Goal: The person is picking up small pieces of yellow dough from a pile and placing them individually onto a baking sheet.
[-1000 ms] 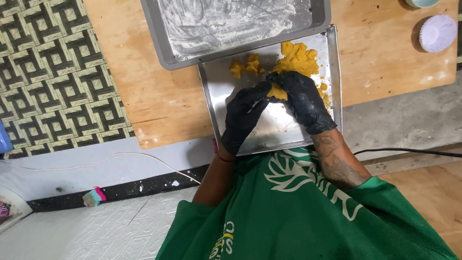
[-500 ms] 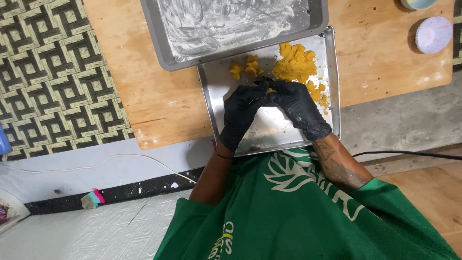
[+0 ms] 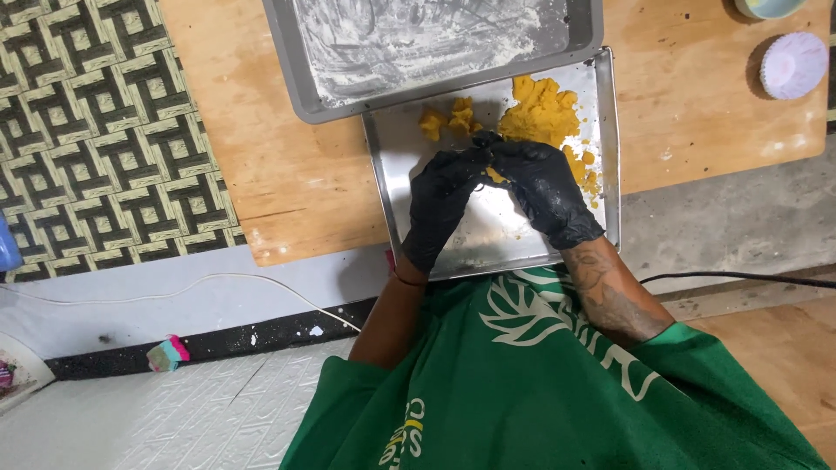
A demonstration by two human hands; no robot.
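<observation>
Floured grey tray [image 3: 435, 52] seen just beyond fingers; lilac paper cup [image 3: 792, 65] well right; patterned mat [image 3: 96, 130] far left; black cable [image 3: 740, 277] near.

Two metal trays sit on one wooden board [image 3: 279, 165]: a floured tray [image 3: 435, 43] at twelve o'clock and a shiny tray [image 3: 522, 235] at centre. Two gloved hands, the left hand [image 3: 440, 204] and the right hand [image 3: 544, 187], meet over one big dough heap [image 3: 542, 111] and two smaller lumps [image 3: 446, 117]. One paper cup liner [image 3: 792, 65] lies at two o'clock.
</observation>
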